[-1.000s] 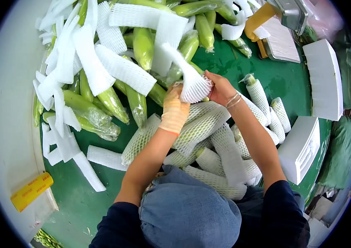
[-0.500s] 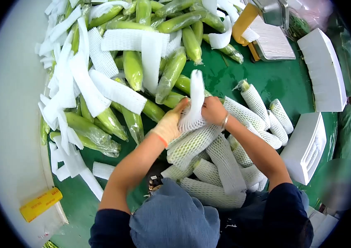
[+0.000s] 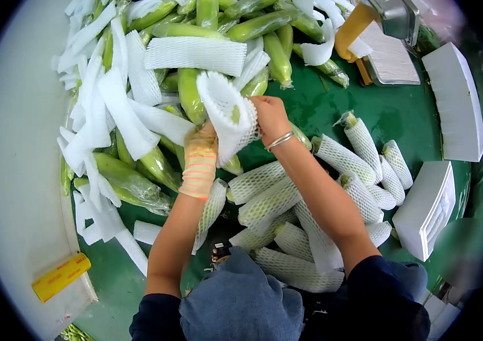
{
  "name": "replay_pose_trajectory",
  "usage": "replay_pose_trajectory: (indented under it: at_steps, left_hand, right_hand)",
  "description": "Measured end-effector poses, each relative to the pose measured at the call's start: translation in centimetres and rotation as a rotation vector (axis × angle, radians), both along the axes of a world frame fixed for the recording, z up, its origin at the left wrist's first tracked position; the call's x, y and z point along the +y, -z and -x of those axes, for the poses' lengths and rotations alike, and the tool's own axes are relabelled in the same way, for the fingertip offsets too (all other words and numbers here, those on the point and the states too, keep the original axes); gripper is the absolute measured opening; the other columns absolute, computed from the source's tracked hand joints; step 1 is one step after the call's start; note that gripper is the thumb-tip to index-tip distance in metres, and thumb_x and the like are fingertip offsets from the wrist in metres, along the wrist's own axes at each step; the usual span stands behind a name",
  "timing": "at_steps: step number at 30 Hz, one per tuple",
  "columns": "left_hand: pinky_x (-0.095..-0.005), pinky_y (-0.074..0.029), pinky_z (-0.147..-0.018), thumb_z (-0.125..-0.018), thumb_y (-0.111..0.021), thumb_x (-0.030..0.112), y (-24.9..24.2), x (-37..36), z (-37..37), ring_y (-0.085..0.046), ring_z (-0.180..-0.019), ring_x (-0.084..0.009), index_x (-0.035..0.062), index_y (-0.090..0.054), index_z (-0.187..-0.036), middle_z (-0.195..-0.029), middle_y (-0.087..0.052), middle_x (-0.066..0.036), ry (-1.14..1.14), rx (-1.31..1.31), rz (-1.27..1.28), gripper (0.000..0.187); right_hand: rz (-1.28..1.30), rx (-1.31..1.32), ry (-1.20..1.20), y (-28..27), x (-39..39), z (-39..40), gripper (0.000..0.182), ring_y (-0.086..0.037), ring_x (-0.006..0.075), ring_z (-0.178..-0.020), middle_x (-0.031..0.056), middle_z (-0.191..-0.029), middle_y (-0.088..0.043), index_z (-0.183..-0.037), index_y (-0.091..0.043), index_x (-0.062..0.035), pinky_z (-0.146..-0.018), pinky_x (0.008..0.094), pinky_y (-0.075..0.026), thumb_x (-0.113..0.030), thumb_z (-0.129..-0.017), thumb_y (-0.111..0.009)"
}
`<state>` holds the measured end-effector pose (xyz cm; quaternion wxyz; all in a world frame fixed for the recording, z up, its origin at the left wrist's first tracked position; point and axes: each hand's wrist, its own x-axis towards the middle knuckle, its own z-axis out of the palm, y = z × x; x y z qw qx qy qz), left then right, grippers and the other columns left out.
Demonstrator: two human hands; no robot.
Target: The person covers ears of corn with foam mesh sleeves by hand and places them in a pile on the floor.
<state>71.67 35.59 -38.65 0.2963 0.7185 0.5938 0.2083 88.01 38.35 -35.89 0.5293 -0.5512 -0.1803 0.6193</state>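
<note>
My left hand [image 3: 202, 146], in a pale glove with an orange-striped cuff, is closed around the left side of a white foam net sleeve [image 3: 221, 105]. At the sleeve's right edge, the bare fingers of my right hand [image 3: 270, 116] pinch the netting. The sleeve's mouth is spread wide, and a bit of green shows inside it. Behind the hands lie plastic-wrapped green vegetables [image 3: 190, 94] with flat foam sleeves [image 3: 196, 55] over them. Several vegetables in foam netting [image 3: 270, 199] lie nearer my body.
White foam boxes [image 3: 454, 102] [image 3: 423, 207] stand at the right. A metal-topped device [image 3: 389, 57] with a yellow part is at the upper right. A yellow roll [image 3: 61, 277] lies at the lower left. More netted vegetables [image 3: 363, 142] are right of my right arm.
Both hands have moved up and left with the foam sleeve, whose mouth is now opened wide. The netted pile below my hands is more exposed.
</note>
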Motion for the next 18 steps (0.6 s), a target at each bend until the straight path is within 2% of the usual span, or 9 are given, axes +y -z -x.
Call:
replay_pose_trajectory:
  at_steps: [3,4,7,9,11,12,15,17,18]
  left_hand:
    - [-0.0332,-0.047,-0.069,-0.089,-0.053,0.019,4.5,1.8,1.0,-0.061,-0.074,-0.0248,0.0084,-0.058,-0.110,-0.085,-0.065,-0.010,0.033,-0.163,-0.236,0.025]
    - [-0.0344,-0.047,-0.069,-0.089,-0.053,0.021,8.5,2.2,1.3,-0.061,-0.072,-0.0262,0.0097,-0.060,-0.106,-0.083,-0.065,-0.011,-0.184,-0.548,0.053,0.022]
    - [-0.0374,-0.048,-0.065,-0.086,-0.055,0.032,1.8,-0.7,-2.3,-0.062,-0.072,-0.0297,0.0092,-0.061,-0.084,-0.082,-0.065,-0.013,-0.183,0.446,-0.064,0.024]
    - [-0.0398,-0.048,-0.061,-0.086,-0.055,0.036,3.8,-0.6,-2.5,-0.061,-0.068,-0.0335,0.0105,-0.059,-0.082,-0.075,-0.063,-0.013,-0.237,0.289,-0.256,0.027]
    - [-0.0389,-0.047,-0.061,-0.085,-0.056,0.039,4.0,-0.4,-2.7,-0.061,-0.069,-0.0326,0.0096,-0.060,-0.082,-0.075,-0.063,-0.012,-0.355,0.223,-0.183,0.030]
    - [-0.0389,-0.047,-0.062,-0.085,-0.056,0.039,3.6,-0.6,-3.3,-0.061,-0.069,-0.0322,0.0094,-0.060,-0.082,-0.075,-0.063,-0.013,-0.461,0.064,-0.092,0.030]
    - [-0.0383,-0.048,-0.064,-0.084,-0.059,0.030,0.1,-2.7,-6.6,-0.061,-0.070,-0.0324,0.0071,-0.059,-0.082,-0.078,-0.063,-0.014,-0.351,0.099,-0.051,0.023]
    - [-0.0369,-0.049,-0.067,-0.080,-0.064,0.019,-2.6,-3.9,-9.4,-0.061,-0.073,-0.0320,0.0047,-0.060,-0.087,-0.082,-0.063,-0.015,-0.141,-0.271,-0.464,0.016]
    - [-0.0357,-0.048,-0.072,-0.074,-0.069,0.014,-5.0,-4.0,-10.0,-0.061,-0.083,-0.0312,0.0004,-0.060,-0.091,-0.093,-0.063,-0.018,-0.005,-0.328,-0.304,0.023]
  right_hand:
    - [0.058,0.017,-0.017,5.8,-1.3,0.6,0.020,-0.051,0.0123,-0.052,0.0071,-0.065,-0.060,-0.069,-0.061,0.0049,-0.047,0.0272,-0.039,-0.014,-0.074,-0.065]
    - [0.073,-0.025,-0.043,8.2,-1.6,0.8,0.022,-0.053,0.0154,-0.055,0.0089,-0.067,-0.061,-0.071,-0.062,0.0042,-0.051,0.0289,-0.040,-0.017,-0.076,-0.064]
    - [0.090,-0.463,-0.252,11.3,-3.0,0.3,0.030,-0.059,0.0245,-0.064,0.0144,-0.072,-0.064,-0.076,-0.065,0.0021,-0.061,0.0338,-0.046,-0.028,-0.080,-0.061]
    - [0.114,-0.675,-0.352,13.3,-3.1,-0.5,0.036,-0.064,0.0307,-0.070,0.0180,-0.076,-0.066,-0.079,-0.067,0.0006,-0.068,0.0372,-0.050,-0.035,-0.083,-0.059]
    - [0.126,-0.426,-0.379,16.2,-2.5,-0.5,0.041,-0.063,0.0278,-0.081,0.0147,-0.090,-0.067,-0.093,-0.065,0.0004,-0.076,0.0364,-0.048,-0.039,-0.086,-0.055]
    - [0.266,-0.008,-0.330,10.9,-3.3,-0.4,0.046,-0.060,0.0219,-0.089,0.0107,-0.100,-0.064,-0.107,-0.059,0.0003,-0.081,0.0349,-0.046,-0.040,-0.085,-0.056]
    - [0.332,0.516,-0.457,1.4,-4.3,-4.1,0.044,-0.058,0.0178,-0.089,0.0078,-0.098,-0.062,-0.111,-0.056,-0.0017,-0.080,0.0325,-0.046,-0.035,-0.083,-0.059]
    - [0.168,0.148,-0.570,-3.9,-5.0,-7.7,0.035,-0.058,0.0163,-0.083,0.0073,-0.088,-0.062,-0.104,-0.058,-0.0020,-0.075,0.0299,-0.047,-0.027,-0.079,-0.060]
    - [0.207,-0.004,-0.618,-5.3,-5.7,-10.1,0.031,-0.058,0.0159,-0.081,0.0070,-0.087,-0.061,-0.101,-0.059,-0.0023,-0.074,0.0288,-0.047,-0.023,-0.078,-0.060]
